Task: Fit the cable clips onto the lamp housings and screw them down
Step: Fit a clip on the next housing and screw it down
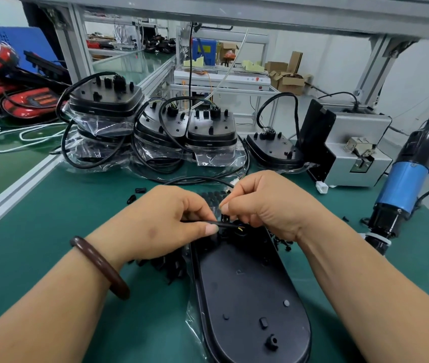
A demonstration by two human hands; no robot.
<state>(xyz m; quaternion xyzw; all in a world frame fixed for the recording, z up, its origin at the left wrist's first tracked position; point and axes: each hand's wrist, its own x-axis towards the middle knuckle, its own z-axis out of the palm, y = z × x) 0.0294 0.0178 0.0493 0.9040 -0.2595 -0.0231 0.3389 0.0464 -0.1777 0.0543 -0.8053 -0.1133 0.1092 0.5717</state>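
One cable, one lamp housing; left hand, right hand fingers pinch cable.

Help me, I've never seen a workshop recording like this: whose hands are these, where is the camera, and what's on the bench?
No machine here: a person works bare-handed, filmed by one head-worn camera looking down. On the green mat lies a black lamp housing, with small black clips loose beside it; more housings are stacked behind. The left hand pinches a black cable over the housing's far end. The right hand curls its fingers there too; what it holds is hidden. The blue electric screwdriver is at right, untouched.
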